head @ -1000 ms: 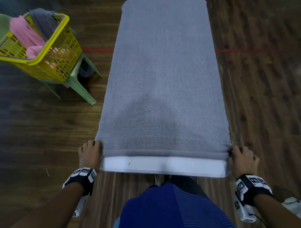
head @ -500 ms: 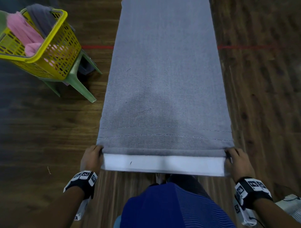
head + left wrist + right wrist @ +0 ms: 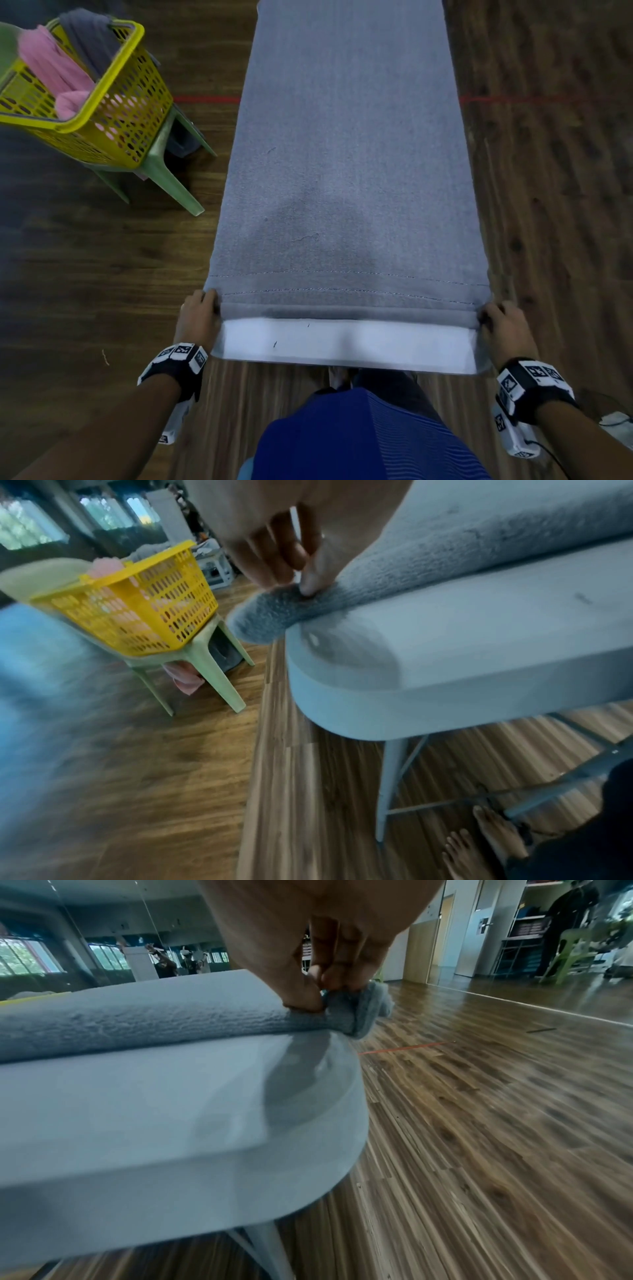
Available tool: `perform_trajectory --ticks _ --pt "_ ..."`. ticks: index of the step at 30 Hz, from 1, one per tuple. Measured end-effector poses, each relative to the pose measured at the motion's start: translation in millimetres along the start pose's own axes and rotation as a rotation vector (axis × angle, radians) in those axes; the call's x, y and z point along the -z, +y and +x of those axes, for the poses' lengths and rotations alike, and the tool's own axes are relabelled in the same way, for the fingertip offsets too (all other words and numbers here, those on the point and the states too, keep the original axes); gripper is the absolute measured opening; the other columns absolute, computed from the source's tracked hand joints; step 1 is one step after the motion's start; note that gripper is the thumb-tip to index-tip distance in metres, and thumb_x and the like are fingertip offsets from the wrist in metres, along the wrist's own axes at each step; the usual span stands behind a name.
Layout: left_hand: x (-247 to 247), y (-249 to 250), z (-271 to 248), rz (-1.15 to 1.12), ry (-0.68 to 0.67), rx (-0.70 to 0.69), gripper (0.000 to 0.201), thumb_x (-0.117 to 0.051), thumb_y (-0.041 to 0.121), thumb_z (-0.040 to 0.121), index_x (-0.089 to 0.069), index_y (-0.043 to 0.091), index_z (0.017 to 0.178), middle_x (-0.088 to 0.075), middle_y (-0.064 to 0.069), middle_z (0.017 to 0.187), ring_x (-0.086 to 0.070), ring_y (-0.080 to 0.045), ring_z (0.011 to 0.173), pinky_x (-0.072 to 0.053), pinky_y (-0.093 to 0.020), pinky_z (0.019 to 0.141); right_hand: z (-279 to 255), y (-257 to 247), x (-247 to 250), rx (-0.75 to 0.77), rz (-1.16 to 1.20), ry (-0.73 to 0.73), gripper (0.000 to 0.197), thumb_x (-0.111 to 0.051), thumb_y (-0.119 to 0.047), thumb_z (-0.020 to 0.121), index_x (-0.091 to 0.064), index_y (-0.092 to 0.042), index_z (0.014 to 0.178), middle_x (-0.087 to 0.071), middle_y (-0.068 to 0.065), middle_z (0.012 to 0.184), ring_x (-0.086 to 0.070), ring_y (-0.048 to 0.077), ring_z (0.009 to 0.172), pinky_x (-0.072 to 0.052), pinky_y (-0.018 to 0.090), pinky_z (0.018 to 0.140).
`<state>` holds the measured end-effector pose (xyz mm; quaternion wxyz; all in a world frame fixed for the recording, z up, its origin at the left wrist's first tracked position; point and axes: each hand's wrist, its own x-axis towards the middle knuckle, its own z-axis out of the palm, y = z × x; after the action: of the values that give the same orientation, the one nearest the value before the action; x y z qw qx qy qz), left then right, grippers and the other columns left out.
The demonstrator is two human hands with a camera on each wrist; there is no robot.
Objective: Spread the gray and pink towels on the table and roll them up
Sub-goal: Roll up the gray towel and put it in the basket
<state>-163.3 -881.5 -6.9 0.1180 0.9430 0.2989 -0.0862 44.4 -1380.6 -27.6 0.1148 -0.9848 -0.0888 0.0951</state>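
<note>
Both hands — left hand (image 3: pixel 200 317) and right hand (image 3: pixel 506 330) — pinch the near corners of the long gray terry towel (image 3: pixel 346 178) lying flat on the white padded table (image 3: pixel 342 346) (first fold just started), so next, I judge, comes an even roll away.

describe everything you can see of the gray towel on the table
The gray towel is fluffy fabric with two stitched lines across its near end. It lies flat along the white table, covering nearly its full width, running out of the top of the head view. Its near edge is folded over into a low roll. The left hand and right hand pinch the roll's two ends.
</note>
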Motion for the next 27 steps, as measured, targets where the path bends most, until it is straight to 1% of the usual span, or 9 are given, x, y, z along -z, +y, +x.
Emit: perform_trajectory --ticks 4,10,14,17,19,21,23,25,27 --pt "-10 2 -12 -0.074 0.028 -0.088 0.039 -0.068 -0.014 0.056 -0.058 -0.001 0.091 -0.055 -0.021 0.090 -0.048 -0.038 0.078 -0.042 -0.047 0.069 -7 1 -4 0.014 0.077 -0.045 0.030 -0.068 0.010 0.065 -0.062 0.001 0.093 -0.052 0.023 0.102 -0.047 0.039 0.093 -0.045 0.049 0.081" --pt "-12 -9 -9 -0.124 0.047 -0.066 0.033 -0.066 -0.008 0.075 -0.064 0.000 0.107 -0.062 -0.019 0.106 -0.053 -0.038 0.095 -0.046 -0.047 0.081 0 4 5 -0.027 0.113 -0.060 0.030 -0.062 0.005 0.077 -0.062 -0.004 0.105 -0.054 0.016 0.112 -0.057 0.037 0.090 -0.048 0.043 0.077" --pt "-11 -9 -3 -0.017 -0.012 -0.100 0.032 -0.065 -0.006 0.073 -0.066 0.001 0.105 -0.065 -0.020 0.103 -0.058 -0.041 0.088 -0.048 -0.048 0.076 3 7 5 0.092 0.030 -0.006 0.036 -0.072 0.008 0.065 -0.067 -0.006 0.098 -0.062 0.014 0.097 -0.062 0.037 0.081 -0.048 0.042 0.070" --pt "-1 -5 -3 0.135 -0.038 -0.111 0.020 -0.064 0.008 0.071 -0.070 0.007 0.090 -0.068 -0.014 0.086 -0.061 -0.037 0.075 -0.046 -0.046 0.070 1 0 6 0.043 -0.086 0.030 0.026 -0.076 -0.006 0.068 -0.070 -0.015 0.092 -0.068 0.008 0.093 -0.059 0.032 0.086 -0.036 0.045 0.080" --pt "3 -5 -2 0.232 -0.062 -0.114 0.016 -0.065 0.018 0.071 -0.071 0.015 0.086 -0.070 -0.007 0.080 -0.062 -0.032 0.078 -0.040 -0.047 0.079 5 -2 7 0.036 -0.173 0.046 0.009 -0.069 -0.018 0.075 -0.071 -0.021 0.084 -0.070 0.005 0.086 -0.057 0.029 0.087 -0.029 0.044 0.085" --pt "7 -3 1 0.258 -0.117 -0.094 0.022 -0.051 0.026 0.075 -0.070 0.019 0.083 -0.070 -0.004 0.078 -0.063 -0.029 0.079 -0.034 -0.045 0.085 10 -4 8 0.028 -0.232 0.021 0.015 -0.055 -0.025 0.077 -0.070 -0.025 0.075 -0.069 0.002 0.076 -0.055 0.027 0.086 -0.026 0.042 0.085" --pt "9 0 5 0.239 -0.091 -0.060 0.019 -0.049 0.022 0.079 -0.065 0.015 0.087 -0.066 -0.007 0.082 -0.062 -0.030 0.080 -0.035 -0.045 0.085 14 -6 12 -0.002 -0.239 -0.006 0.013 -0.054 -0.024 0.080 -0.066 -0.025 0.085 -0.067 0.003 0.084 -0.053 0.027 0.091 -0.025 0.042 0.088" --pt "9 3 7 0.205 -0.055 -0.045 0.017 -0.063 0.009 0.075 -0.058 0.008 0.091 -0.058 -0.015 0.085 -0.057 -0.037 0.077 -0.040 -0.046 0.075 15 -7 12 -0.013 -0.191 0.002 0.016 -0.063 -0.015 0.078 -0.061 -0.018 0.094 -0.061 0.010 0.095 -0.050 0.031 0.092 -0.028 0.044 0.086" --pt "7 3 7 0.180 -0.056 -0.038 0.028 -0.069 0.000 0.066 -0.056 0.005 0.091 -0.054 -0.018 0.085 -0.053 -0.038 0.077 -0.038 -0.045 0.066 14 -6 10 0.053 -0.121 0.012 0.019 -0.069 0.000 0.070 -0.062 -0.009 0.086 -0.057 0.016 0.087 -0.052 0.036 0.082 -0.040 0.047 0.077"
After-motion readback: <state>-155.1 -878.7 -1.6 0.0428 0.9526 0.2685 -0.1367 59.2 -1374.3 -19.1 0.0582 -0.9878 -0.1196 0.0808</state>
